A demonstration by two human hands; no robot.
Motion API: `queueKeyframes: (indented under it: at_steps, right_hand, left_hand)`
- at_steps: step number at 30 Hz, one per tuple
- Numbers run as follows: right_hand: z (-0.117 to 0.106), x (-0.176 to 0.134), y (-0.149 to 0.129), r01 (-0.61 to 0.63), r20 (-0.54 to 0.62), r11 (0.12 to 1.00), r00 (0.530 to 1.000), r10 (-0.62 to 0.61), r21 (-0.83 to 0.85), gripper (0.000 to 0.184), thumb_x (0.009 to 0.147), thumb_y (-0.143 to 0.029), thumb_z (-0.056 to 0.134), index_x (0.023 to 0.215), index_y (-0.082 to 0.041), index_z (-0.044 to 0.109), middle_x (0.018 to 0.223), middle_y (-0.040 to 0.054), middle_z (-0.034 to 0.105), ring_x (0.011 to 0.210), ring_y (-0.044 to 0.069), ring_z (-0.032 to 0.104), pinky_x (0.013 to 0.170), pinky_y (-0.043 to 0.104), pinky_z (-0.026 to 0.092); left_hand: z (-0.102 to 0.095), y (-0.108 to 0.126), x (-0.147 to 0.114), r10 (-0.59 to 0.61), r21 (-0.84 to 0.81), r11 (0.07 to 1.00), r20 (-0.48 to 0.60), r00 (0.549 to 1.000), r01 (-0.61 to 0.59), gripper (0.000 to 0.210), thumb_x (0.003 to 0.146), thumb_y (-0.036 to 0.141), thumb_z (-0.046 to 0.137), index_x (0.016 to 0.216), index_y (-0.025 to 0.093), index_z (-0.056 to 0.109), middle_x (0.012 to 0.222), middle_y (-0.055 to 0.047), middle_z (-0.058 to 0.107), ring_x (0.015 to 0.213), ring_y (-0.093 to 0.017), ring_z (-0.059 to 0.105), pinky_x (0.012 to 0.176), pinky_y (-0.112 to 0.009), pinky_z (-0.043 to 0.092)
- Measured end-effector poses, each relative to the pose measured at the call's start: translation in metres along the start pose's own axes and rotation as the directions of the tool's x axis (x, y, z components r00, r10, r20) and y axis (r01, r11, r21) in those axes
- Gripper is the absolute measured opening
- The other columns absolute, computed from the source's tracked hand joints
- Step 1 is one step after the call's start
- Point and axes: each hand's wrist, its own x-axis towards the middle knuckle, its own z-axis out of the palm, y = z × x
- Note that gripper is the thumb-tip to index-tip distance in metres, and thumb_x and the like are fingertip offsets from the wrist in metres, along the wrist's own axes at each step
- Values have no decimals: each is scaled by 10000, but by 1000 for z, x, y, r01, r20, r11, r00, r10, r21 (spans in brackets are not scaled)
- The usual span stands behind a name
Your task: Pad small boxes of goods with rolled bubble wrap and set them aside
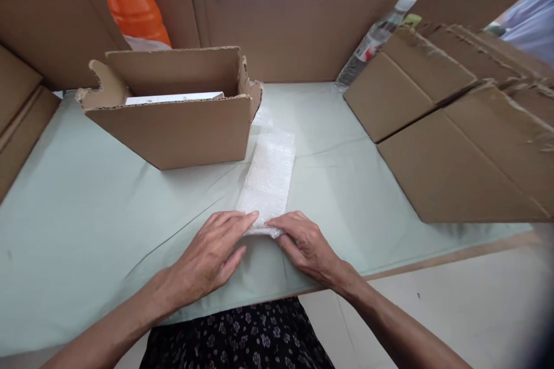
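Observation:
A narrow strip of clear bubble wrap (270, 170) runs away from me across the pale green cloth. Its near end is folded over into a thick edge. My left hand (212, 253) lies at the left of that fold, fingers stretched out with the fingertips touching the wrap and the thumb apart from it. At the right corner, my right hand (307, 245) pinches the folded edge between thumb and fingers. Whether something is wrapped inside the fold cannot be seen.
An open cardboard box (173, 132) with a white flat item (173, 98) inside stands behind my left hand. More cardboard boxes (467, 155) are at the right. A clear bottle (374, 43) and an orange bottle (134, 3) stand near the cardboard back wall.

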Motion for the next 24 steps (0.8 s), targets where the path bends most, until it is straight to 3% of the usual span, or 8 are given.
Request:
queueKeyframes:
  at_steps: [3,5,8,10,14,17,19,24]
  right_hand:
    - [-5,-11,-9,-181,23,977,984,179,112,272,985,-247,541,1247,-231,614,1038,47,756,864,174,710,749,307,572]
    - [-7,-20,-14,-201,-113,977,972,208,75,342,972,-234,570,1314,-240,559,1072,60,737,895,181,706,766,317,570]
    - [-9,-33,-24,-74,-353,984,936,13,-160,412,908,-135,619,1302,-237,556,1059,83,707,963,223,669,828,388,529]
    - [-6,-37,-29,32,-303,961,946,-118,-276,409,878,-108,633,1264,-233,578,1032,80,708,967,236,654,843,416,500]
    - [10,-28,-24,95,-72,917,988,-133,-388,326,913,-171,597,1239,-184,605,1212,128,700,1121,287,620,900,463,471]
    - [17,-19,-14,81,-80,914,989,-122,-397,273,942,-134,543,1198,-165,633,1177,126,722,1070,269,640,871,446,469]
    - [15,-17,-12,76,-93,952,990,-108,-298,280,950,-107,515,1190,-179,640,1078,97,747,957,230,662,820,412,479]
    - [4,-23,-20,-95,2,991,995,95,92,236,988,-195,542,1202,-231,633,1014,37,761,875,176,684,773,326,540]
  left_hand:
    - [2,5,6,-193,-138,973,-44,980,186,405,967,201,467,1365,211,539,1165,-80,733,966,-199,687,851,-351,552]
    - [2,6,12,-308,-168,938,-4,951,303,396,958,235,474,1341,203,569,1063,-58,751,818,-171,680,737,-301,538]
    - [3,3,24,-389,-114,913,36,920,391,445,932,257,492,1369,200,557,726,18,678,615,-147,589,604,-264,466]
    - [6,-1,31,-398,-69,914,47,916,400,482,909,247,515,1388,200,538,673,35,638,609,-150,580,609,-264,463]
    - [13,-7,35,-297,18,954,-77,952,299,471,919,214,515,1390,194,512,1007,-61,711,868,-198,665,779,-333,542]
    - [12,-5,24,-100,98,988,-195,976,120,446,946,255,554,1383,184,499,1271,-141,639,1167,-274,606,967,-436,520]
    - [7,1,13,25,110,994,-160,987,-8,511,936,249,592,1426,201,457,1344,-151,609,1275,-305,542,1045,-489,471]
    - [-1,10,-4,33,-29,999,-56,998,-35,567,951,89,470,1486,254,381,1071,-64,725,937,-202,665,857,-382,536]
